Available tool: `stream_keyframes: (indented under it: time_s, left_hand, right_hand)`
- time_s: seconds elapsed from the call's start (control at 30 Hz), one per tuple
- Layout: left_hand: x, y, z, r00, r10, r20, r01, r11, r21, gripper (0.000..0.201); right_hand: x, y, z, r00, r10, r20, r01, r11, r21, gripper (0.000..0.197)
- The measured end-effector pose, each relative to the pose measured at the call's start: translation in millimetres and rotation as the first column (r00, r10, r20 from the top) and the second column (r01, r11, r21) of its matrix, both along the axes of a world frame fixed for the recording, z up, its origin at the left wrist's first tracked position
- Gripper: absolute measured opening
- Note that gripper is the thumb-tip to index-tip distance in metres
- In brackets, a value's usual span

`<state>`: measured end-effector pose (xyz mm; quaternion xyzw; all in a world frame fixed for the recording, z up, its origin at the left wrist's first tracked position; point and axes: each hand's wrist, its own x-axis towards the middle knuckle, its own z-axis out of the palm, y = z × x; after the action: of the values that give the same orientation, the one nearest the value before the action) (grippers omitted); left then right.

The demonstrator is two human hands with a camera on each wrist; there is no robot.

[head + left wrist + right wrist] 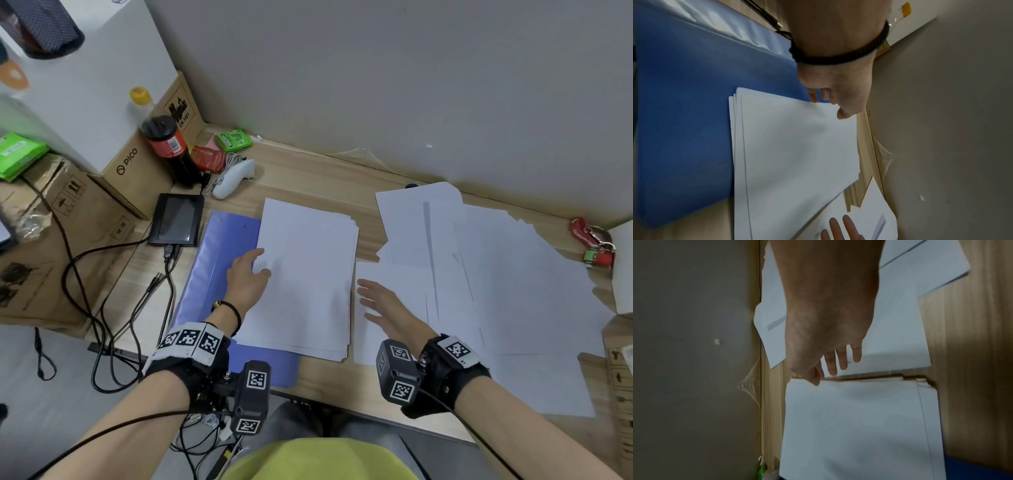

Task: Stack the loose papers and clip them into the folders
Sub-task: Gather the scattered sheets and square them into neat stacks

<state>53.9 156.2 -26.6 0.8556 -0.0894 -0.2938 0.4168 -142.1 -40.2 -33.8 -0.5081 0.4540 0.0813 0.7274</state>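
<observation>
A stack of white papers point(305, 274) point(795, 149) point(855, 426) lies on the wooden desk, its left part over a blue folder point(209, 260) point(684, 113). My left hand point(248, 274) point(835, 99) rests at the stack's left edge, thumb on the top sheet, fingers loosely bent. My right hand point(376, 301) point(830, 363) hovers flat just right of the stack with fingers straight and spread, holding nothing. Loose white sheets point(479, 274) point(900, 313) spread over the right side of the desk.
A small black screen point(178, 219) with cables, a white controller point(233, 178), a cola bottle point(168, 144) and cardboard boxes point(68, 212) crowd the left. A red lanyard with keys point(592, 243) lies far right. The grey wall point(376, 85) runs behind the desk.
</observation>
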Motion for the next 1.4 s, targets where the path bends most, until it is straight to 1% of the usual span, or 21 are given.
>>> stream_keyframes:
  time_s: [0.07,0.13,0.2,0.3,0.43,0.5,0.6,0.7,0.77,0.83,0.93,1.0,1.07,1.13,1.2,1.27,1.33,1.37,1.4]
  left_hand:
    - [-12,-14,5,0.999,0.002,0.046,0.000,0.999,-0.036,0.044]
    - [-28,-32,11,0.999,-0.013,0.048,0.017,0.997,-0.076,0.040]
    - [-45,-52,14,0.998,-0.060,0.003,0.060,0.993,-0.103,0.038]
    - [-69,-85,13,0.983,-0.171,-0.073,0.163,0.981,-0.108,0.037]
    - [-96,-130,6,0.921,-0.328,-0.209,0.314,0.944,-0.101,0.038]
    - [-108,-150,3,0.890,-0.384,-0.245,0.371,0.923,-0.099,0.038]
    - [-121,-178,-1,0.858,-0.432,-0.277,0.426,0.901,-0.086,0.042]
    - [-126,-200,-8,0.864,-0.431,-0.261,0.441,0.897,-0.024,0.047]
    - [-125,-209,-13,0.880,-0.409,-0.241,0.426,0.905,0.020,0.049]
    - [-123,-216,-18,0.888,-0.404,-0.222,0.423,0.905,0.047,0.053]
    - [-121,-227,-24,0.860,-0.483,-0.161,0.501,0.860,0.099,0.060]
    - [-123,-235,-28,0.805,-0.572,-0.161,0.593,0.790,0.157,0.063]
    - [-128,-238,-33,0.722,-0.662,-0.201,0.692,0.687,0.220,0.063]
    - [-134,-236,-36,0.649,-0.732,-0.205,0.757,0.597,0.266,0.064]
    - [-137,-231,-35,0.606,-0.768,-0.204,0.791,0.555,0.259,0.063]
    - [-137,-223,-31,0.597,-0.768,-0.230,0.801,0.558,0.216,0.060]
    - [-136,-213,-30,0.600,-0.759,-0.253,0.800,0.574,0.176,0.056]
    - [-135,-209,-30,0.612,-0.746,-0.262,0.790,0.594,0.153,0.053]
    - [-133,-206,-29,0.640,-0.720,-0.267,0.765,0.630,0.134,0.050]
  right_hand:
    - [-17,-11,1,0.999,-0.033,-0.017,0.032,0.999,-0.004,0.028]
    - [-40,-23,2,0.997,-0.073,-0.032,0.073,0.997,-0.006,0.027]
    - [-66,-35,4,0.991,-0.123,-0.047,0.122,0.992,-0.017,0.025]
    - [-109,-57,5,0.974,-0.211,-0.076,0.207,0.977,-0.058,0.021]
    - [-163,-96,6,0.939,-0.324,-0.117,0.309,0.942,-0.133,0.019]
    - [-186,-120,11,0.920,-0.365,-0.141,0.339,0.923,-0.180,0.019]
    - [-217,-153,16,0.898,-0.409,-0.162,0.368,0.901,-0.232,0.022]
    - [-237,-175,13,0.889,-0.417,-0.188,0.362,0.892,-0.269,0.023]
    - [-242,-185,8,0.889,-0.412,-0.200,0.348,0.892,-0.289,0.025]
    - [-244,-194,3,0.893,-0.400,-0.205,0.327,0.891,-0.316,0.032]
    - [-239,-204,-4,0.910,-0.372,-0.186,0.293,0.891,-0.346,0.041]
    - [-233,-208,-10,0.919,-0.360,-0.163,0.286,0.891,-0.353,0.041]
    - [-227,-213,-14,0.925,-0.348,-0.153,0.273,0.888,-0.371,0.041]
    - [-222,-217,-17,0.928,-0.346,-0.138,0.269,0.879,-0.393,0.042]
    - [-218,-224,-19,0.931,-0.344,-0.124,0.264,0.865,-0.427,0.044]
    - [-214,-231,-22,0.933,-0.337,-0.125,0.250,0.858,-0.450,0.047]
    - [-210,-237,-26,0.941,-0.300,-0.158,0.202,0.869,-0.452,0.049]
    - [-207,-237,-28,0.946,-0.263,-0.192,0.153,0.880,-0.451,0.050]
    - [-204,-236,-30,0.949,-0.211,-0.236,0.085,0.888,-0.452,0.049]
